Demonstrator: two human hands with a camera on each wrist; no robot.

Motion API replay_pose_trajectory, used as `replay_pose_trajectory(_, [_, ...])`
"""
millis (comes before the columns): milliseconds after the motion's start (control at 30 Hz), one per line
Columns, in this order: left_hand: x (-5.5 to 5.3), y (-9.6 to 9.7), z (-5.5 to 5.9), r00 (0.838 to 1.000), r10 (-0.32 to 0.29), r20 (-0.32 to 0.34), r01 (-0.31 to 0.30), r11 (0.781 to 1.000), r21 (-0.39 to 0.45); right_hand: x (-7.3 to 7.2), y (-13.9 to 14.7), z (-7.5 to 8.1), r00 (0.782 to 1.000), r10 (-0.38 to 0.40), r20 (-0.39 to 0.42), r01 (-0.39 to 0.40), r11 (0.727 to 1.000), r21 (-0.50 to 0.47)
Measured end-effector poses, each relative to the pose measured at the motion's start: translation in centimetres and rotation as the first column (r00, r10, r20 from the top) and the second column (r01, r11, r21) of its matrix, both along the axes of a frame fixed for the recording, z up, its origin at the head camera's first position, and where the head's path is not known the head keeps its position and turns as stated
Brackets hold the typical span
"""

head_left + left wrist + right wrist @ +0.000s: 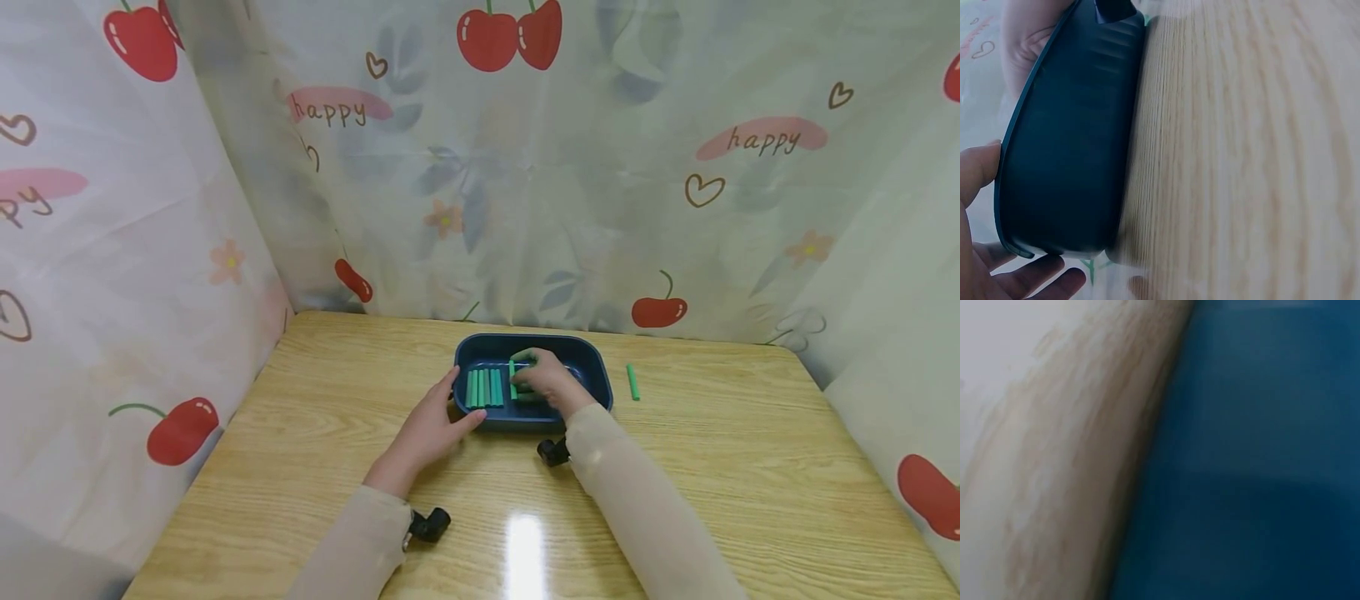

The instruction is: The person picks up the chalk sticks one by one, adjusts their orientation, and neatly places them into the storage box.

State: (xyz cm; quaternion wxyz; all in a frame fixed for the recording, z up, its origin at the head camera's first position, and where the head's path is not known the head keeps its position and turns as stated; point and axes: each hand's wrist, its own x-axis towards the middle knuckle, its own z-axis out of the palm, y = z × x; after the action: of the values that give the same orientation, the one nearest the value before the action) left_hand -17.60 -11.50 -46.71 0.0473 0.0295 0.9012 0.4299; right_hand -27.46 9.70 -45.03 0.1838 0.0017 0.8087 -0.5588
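Note:
A dark blue tray (517, 424) with rounded corners stands near the back of the table. My left hand (429, 427) holds its left end, thumb at the front wall and fingers round the side; the left wrist view shows the fingers (1029, 275) about the tray wall (1066, 137). Inside, several slim green sticks (483, 388) lie side by side at the left. Reaching into the middle of the tray, my right hand (551, 382) pinches another green stick (513, 381), just right of that row. Only the tray's blue surface (1260, 456) and table fill the blurred right wrist view.
One more green stick (633, 382) lies on the wooden table (712, 442), right of the tray. Cloth with cherry prints (525, 192) hangs behind the table and along both sides. A small black wrist camera (431, 525) sits at the left cuff.

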Motion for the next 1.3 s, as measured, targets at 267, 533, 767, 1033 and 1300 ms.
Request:
replay_pose_trajectory(267, [0.0,0.0,0.1,1.000,-0.008,-0.001,0.008,1.000,0.000,-0.1,-0.4,-0.3,0.999,-0.013,0.037,0.013,1.000,0.013])
replay_pose_trajectory(533, [0.0,0.0,0.0,1.000,0.000,0.005,0.000,1.000,0.005,-0.1,-0.5,-0.4,0.997,-0.032,0.074,0.033,0.999,-0.008])
replay_pose_trajectory(767, [0.0,0.0,-0.2,1.000,-0.003,-0.005,0.003,1.000,0.006,0.2,-0.2,0.1,0.998,-0.011,0.063,0.013,1.000,-0.025])
replay_pose_trajectory(1033, [0.0,-0.1,-0.1,1.000,-0.003,-0.003,0.003,1.000,0.011,1.0,0.1,1.4,0.999,0.021,0.042,-0.020,1.000,-0.018])
replay_pose_trajectory(1300, [0.0,-0.1,-0.1,1.000,-0.006,-0.007,0.006,1.000,0.011,1.6,0.7,2.3,0.998,0.063,-0.009,-0.063,0.998,0.004])
